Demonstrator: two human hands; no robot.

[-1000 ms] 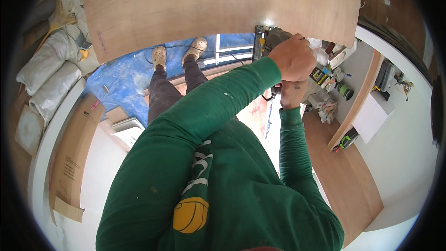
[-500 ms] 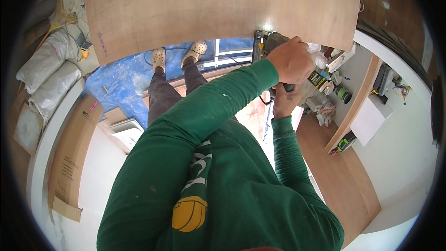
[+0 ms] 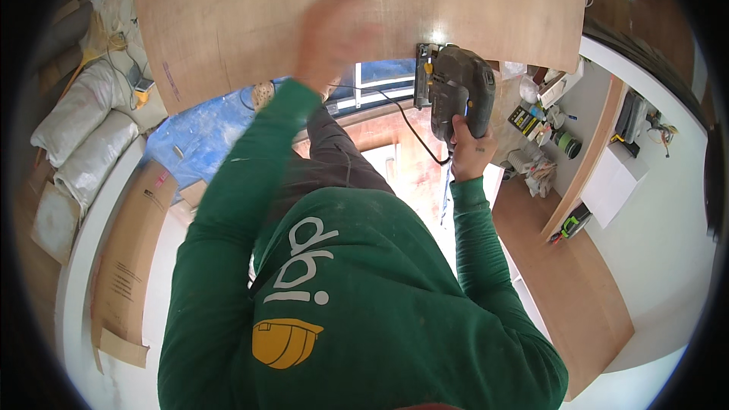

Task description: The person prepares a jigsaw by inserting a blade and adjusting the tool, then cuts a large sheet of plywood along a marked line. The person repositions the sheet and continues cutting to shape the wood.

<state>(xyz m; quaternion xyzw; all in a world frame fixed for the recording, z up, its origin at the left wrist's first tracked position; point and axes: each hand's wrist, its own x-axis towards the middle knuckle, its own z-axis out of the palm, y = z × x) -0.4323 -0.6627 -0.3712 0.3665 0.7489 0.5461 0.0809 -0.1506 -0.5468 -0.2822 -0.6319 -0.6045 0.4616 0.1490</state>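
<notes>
A large plywood panel (image 3: 228,15) spans the top of the view. A dark grey power saw with a flat metal base and a small lit lamp, apparently a jigsaw (image 3: 463,80), sits at the panel's near edge, right of centre. My right hand (image 3: 472,148) is closed round its rear handle, thumb uppermost. My left hand (image 3: 330,38) is over the panel, left of the saw, smeared by motion, so its fingers are unclear. A black cord (image 3: 406,121) loops down from the saw and runs leftward past my legs.
Wrapped bundles (image 3: 72,106) are piled at left, near blue sheeting (image 3: 175,144) on the floor. A cardboard strip (image 3: 121,258) lies below them. At right, a white cabinet with a wooden divider (image 3: 585,152) holds tools, tins and bags beside a wooden board (image 3: 577,296).
My left hand has come off the saw and swung left over the panel. The saw and my right hand now show clearly, and more of my sweatshirt front is uncovered.
</notes>
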